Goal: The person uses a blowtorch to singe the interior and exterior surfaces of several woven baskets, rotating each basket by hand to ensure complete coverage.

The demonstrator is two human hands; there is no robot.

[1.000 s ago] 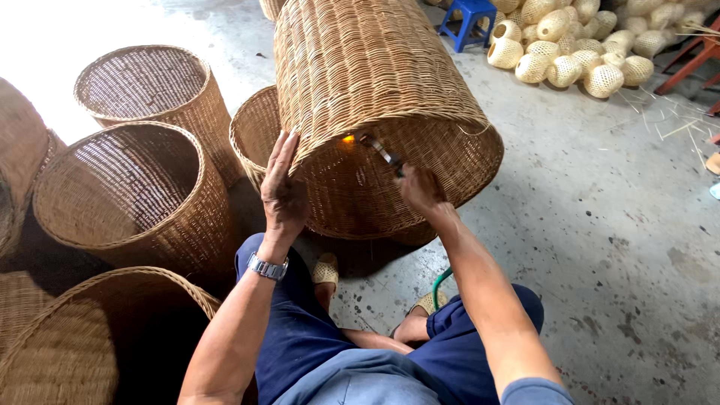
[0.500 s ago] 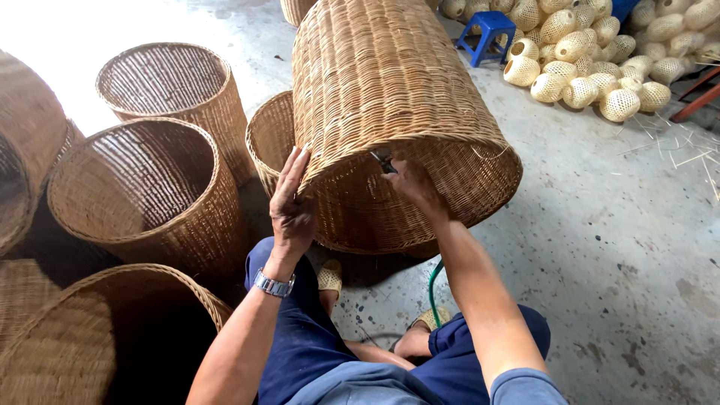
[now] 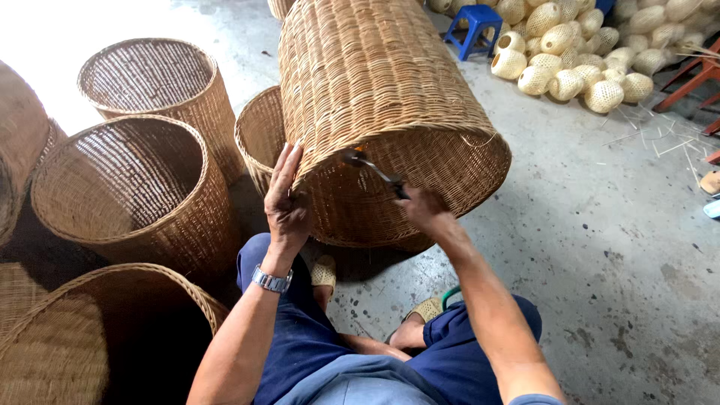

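Note:
A tall woven wicker basket lies tilted on its side in front of me, its open mouth facing me. My left hand, with a wristwatch, rests flat against the near left rim of the basket. My right hand grips a thin metal tool whose tip, with a small orange flame, touches the weave just inside the rim. My legs in blue trousers and sandals are below the basket.
Several upright wicker baskets crowd the left side, one right behind the tilted basket. A heap of small round woven balls and a blue stool lie at the back right. A red frame stands far right.
The view has shifted slightly, so the basket sits further right. My left hand has slid along the rim, and my right hand with the tool has moved lower and rightwards.

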